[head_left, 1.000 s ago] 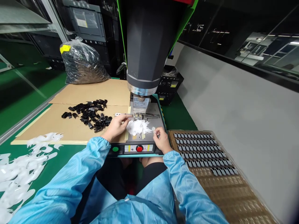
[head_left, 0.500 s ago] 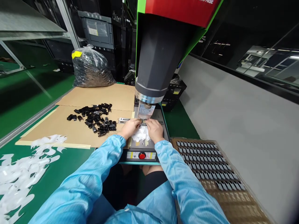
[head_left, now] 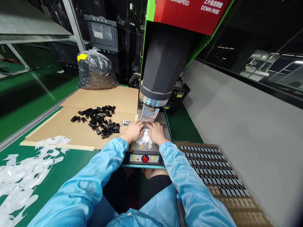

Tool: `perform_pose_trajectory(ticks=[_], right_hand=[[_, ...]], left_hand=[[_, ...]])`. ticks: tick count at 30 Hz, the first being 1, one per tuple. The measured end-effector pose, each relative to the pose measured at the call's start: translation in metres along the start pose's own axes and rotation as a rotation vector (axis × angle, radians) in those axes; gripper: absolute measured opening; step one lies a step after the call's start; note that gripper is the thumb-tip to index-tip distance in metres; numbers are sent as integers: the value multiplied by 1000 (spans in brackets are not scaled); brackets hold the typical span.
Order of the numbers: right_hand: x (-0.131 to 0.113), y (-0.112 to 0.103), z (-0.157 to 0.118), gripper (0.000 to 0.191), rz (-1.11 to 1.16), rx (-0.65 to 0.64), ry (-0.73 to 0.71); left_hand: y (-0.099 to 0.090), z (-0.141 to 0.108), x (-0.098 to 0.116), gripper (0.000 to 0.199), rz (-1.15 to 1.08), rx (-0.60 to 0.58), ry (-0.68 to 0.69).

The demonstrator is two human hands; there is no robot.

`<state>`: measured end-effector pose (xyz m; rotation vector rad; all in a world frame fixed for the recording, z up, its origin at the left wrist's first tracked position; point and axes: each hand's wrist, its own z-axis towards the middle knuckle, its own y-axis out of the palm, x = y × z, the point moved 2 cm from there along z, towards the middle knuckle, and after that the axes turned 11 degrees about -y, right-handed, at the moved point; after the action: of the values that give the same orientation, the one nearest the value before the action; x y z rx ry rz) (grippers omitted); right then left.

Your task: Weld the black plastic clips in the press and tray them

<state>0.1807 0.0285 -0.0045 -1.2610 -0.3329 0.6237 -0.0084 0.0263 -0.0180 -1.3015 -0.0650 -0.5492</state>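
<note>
Under the metal press head (head_left: 150, 113) of a bench machine, my left hand (head_left: 133, 130) and my right hand (head_left: 156, 133) meet with fingertips close together at the fixture. Their fingers are bent and pressed down on something small that they hide; I cannot make it out. Just in front of the fingertips, between the hands, lies a crumpled white sheet (head_left: 144, 138) on the machine bed. A slim metal bar (head_left: 126, 123) sticks out to the left of my left hand. The red button (head_left: 145, 158) sits on the machine's front edge, below both hands.
Black curved clips (head_left: 99, 119) lie piled on cardboard (head_left: 61, 126) at left. White film scraps (head_left: 21, 179) cover part of the green table. A filled plastic bag (head_left: 96, 71) stands behind. To the right, a tray (head_left: 210, 189) holds rows of grey parts. The machine column (head_left: 158, 60) rises overhead.
Both hands stay at the fixture; the left hand has turned flatter, its fingers reaching further over the fixture. The whole view has shifted slightly down and right.
</note>
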Motion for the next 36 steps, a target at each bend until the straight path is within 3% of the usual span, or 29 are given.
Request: perform_pose_trajectory(ticks=[6, 11, 13, 16, 20, 24, 28, 32, 36], right_hand=[[12, 32, -55, 59, 138, 252, 267], [4, 63, -55, 71, 195, 260, 219], [-1, 65, -46, 72, 220, 255, 192], [-14, 52, -35, 67, 197, 306, 175], [-55, 28, -16, 45, 202, 394, 61], [-114, 30, 28, 29, 363, 268, -143], [-152, 51, 69, 26, 331, 85, -147], [-164, 61, 85, 20, 199, 21, -117], [-162, 58, 86, 21, 146, -25, -151]], left_hand=[[-5, -64, 0, 66, -97, 32, -47], [-22, -113, -3, 62, -110, 52, -43], [-34, -123, -17, 59, -94, 103, -92], [-54, -136, -56, 54, -62, 233, -255], [-68, -154, -111, 42, -29, 338, -500], [-63, -159, -132, 29, -128, 295, -489], [-58, -155, -129, 28, -243, 239, -338], [-58, -153, -126, 42, -335, 164, -232], [-59, -151, -123, 41, -325, 194, -260]])
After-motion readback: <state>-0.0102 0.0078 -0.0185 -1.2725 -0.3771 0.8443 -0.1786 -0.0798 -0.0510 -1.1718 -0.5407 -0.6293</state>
